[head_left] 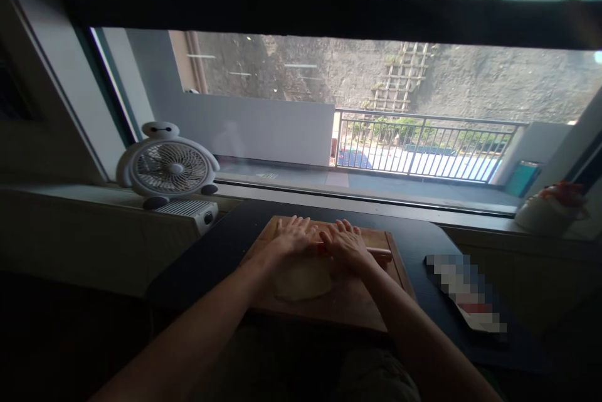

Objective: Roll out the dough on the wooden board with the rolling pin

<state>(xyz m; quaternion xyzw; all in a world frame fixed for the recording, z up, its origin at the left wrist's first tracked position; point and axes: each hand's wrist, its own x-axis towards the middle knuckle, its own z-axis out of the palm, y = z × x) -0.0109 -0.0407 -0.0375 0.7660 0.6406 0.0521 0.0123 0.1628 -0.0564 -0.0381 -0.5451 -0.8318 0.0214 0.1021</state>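
Observation:
A pale sheet of dough (303, 280) lies on a wooden board (357, 301) on the dark table. Across the dough's far part runs a rolling pin (380, 254), its right end showing past my right hand. My left hand (295, 236) rests flat over the pin's left side, fingers stretched forward and slightly apart. Over the pin's middle, my right hand (345, 240) is also laid palm down with fingers spread. Both palms press on top and neither hand wraps round the pin. Most of the pin's left part is hidden under my hands.
A white fan (172, 167) stands at the left on a heater-like box. On the table's right lies a blurred-out packet (465, 295). A light pot (548, 211) sits on the sill by the wide window. The dark table (211, 264) surrounds the board.

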